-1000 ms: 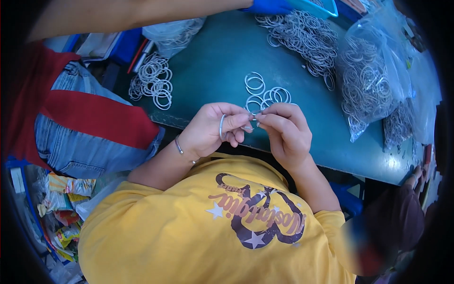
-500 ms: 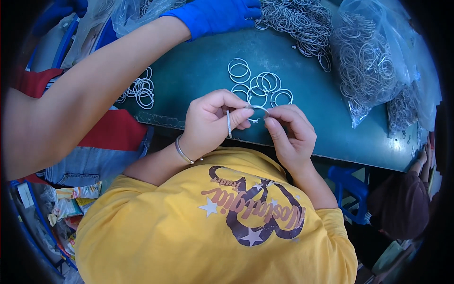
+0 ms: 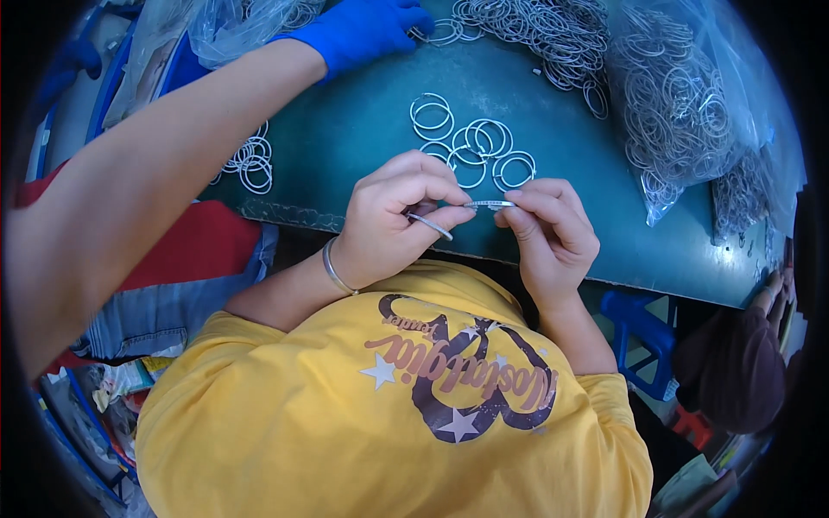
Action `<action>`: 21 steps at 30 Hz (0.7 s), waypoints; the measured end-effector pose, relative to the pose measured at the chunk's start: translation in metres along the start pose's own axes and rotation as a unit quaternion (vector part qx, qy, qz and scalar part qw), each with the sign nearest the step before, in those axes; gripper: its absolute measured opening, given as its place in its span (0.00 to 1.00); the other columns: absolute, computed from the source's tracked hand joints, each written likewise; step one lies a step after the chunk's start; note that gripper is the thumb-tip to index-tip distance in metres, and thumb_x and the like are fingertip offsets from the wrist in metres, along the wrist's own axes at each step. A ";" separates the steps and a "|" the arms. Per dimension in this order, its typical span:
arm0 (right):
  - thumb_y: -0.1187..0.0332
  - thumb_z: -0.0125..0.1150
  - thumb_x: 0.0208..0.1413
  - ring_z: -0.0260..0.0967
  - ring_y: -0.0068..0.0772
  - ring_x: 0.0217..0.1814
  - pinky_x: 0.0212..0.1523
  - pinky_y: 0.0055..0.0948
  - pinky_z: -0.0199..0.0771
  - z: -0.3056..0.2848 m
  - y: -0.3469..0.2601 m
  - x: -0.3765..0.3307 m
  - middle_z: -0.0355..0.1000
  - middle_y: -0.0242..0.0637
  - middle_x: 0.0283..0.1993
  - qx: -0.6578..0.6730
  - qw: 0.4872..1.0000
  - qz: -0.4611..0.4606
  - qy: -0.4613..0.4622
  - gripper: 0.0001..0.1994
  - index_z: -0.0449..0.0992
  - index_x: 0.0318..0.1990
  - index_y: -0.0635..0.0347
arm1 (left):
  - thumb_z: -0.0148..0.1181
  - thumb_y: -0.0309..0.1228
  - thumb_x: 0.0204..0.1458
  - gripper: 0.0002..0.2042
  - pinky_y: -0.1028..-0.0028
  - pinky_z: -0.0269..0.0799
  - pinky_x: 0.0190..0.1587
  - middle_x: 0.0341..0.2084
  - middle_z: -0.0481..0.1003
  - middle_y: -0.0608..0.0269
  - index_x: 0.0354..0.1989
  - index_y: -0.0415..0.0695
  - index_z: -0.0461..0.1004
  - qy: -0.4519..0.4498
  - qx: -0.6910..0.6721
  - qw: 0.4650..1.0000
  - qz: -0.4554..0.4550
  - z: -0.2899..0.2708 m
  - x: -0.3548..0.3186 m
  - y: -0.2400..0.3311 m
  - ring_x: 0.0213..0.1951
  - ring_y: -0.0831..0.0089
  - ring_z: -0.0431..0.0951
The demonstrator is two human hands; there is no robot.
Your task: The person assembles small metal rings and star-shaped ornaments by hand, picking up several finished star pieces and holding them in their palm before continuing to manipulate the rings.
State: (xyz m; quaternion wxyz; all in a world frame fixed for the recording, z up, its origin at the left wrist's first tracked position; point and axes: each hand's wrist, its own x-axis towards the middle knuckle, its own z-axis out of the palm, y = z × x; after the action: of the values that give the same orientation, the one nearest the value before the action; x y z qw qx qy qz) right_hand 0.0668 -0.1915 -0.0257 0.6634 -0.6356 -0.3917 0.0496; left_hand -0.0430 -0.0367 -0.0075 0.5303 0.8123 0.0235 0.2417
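Just over the near table edge, a thin silvery metal ring [image 3: 490,205] is stretched between my two hands, seen almost edge-on. My left hand [image 3: 389,207] pinches one side of it between thumb and fingers. A second metal ring [image 3: 431,226] sticks out slantwise from that same hand. With thumb and index finger, my right hand [image 3: 557,233] grips the other side of the first ring. Beyond my fingers, several loose rings [image 3: 467,166] lie overlapping on the green table [image 3: 345,147].
A co-worker's blue-gloved hand [image 3: 363,39] reaches in from the left beside a big heap of rings [image 3: 553,34]. A smaller ring pile [image 3: 252,164] lies at left. Clear bags full of rings [image 3: 673,104] stand at right, above a blue stool [image 3: 639,332].
The ring between my hands has tipped from an open arc to nearly edge-on, and the second ring has swung from upright to slanting. The co-worker's gloved hand moved left.
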 end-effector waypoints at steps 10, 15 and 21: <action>0.81 0.66 0.42 0.66 0.24 0.27 0.25 0.19 0.64 -0.004 -0.002 0.004 0.71 0.35 0.28 -0.057 0.995 -0.058 -0.051 0.09 0.78 0.34 0.64 | 0.65 0.18 0.42 0.08 0.86 0.62 0.24 0.32 0.73 0.61 0.32 0.38 0.75 0.017 0.005 1.000 0.005 -0.001 0.003 0.008 0.24 0.85 0.68; 0.81 0.65 0.44 0.67 0.25 0.27 0.25 0.19 0.64 -0.004 -0.002 0.003 0.73 0.37 0.29 -0.006 0.999 0.006 -0.037 0.07 0.77 0.32 0.65 | 0.66 0.18 0.41 0.09 0.85 0.61 0.24 0.31 0.73 0.61 0.32 0.38 0.76 0.020 -0.009 1.000 -0.006 0.001 0.001 0.003 0.23 0.84 0.68; 0.81 0.64 0.45 0.67 0.25 0.27 0.25 0.19 0.64 -0.004 0.000 0.003 0.73 0.37 0.28 -0.010 0.998 0.011 -0.061 0.06 0.77 0.33 0.65 | 0.68 0.19 0.39 0.09 0.85 0.61 0.23 0.29 0.73 0.63 0.29 0.40 0.77 0.029 0.004 1.000 0.007 -0.002 0.004 0.008 0.24 0.83 0.68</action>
State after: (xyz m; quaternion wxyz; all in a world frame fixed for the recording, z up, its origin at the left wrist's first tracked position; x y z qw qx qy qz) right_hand 0.0710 -0.1929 -0.0234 0.6313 -0.6424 -0.4246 0.0920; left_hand -0.0419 -0.0378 0.0015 0.5250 0.8069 0.0345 0.2687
